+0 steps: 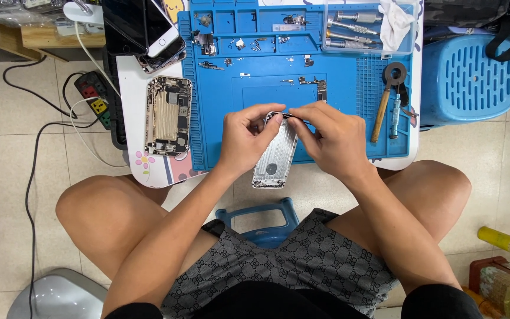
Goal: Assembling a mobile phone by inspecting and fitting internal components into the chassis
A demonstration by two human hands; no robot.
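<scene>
Silver phone housing [275, 156] pinched at its top edge by left hand [244, 139] and right hand [332, 139], fingers grasping, wrists bent inward over blue mat [337, 94] on worktop.

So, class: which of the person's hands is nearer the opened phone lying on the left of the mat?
Left. The left hand is just beside the opened phone; the right hand is farther off, beyond it.

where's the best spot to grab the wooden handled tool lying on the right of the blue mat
Probably the bare wooden handle, around its middle, coming from above. The wooden-handled tool lies flat on the blue silicone work mat, its round metal head away from the person, and a slim metal tool sits close on its right, so fingers fit better from the left side.
</scene>
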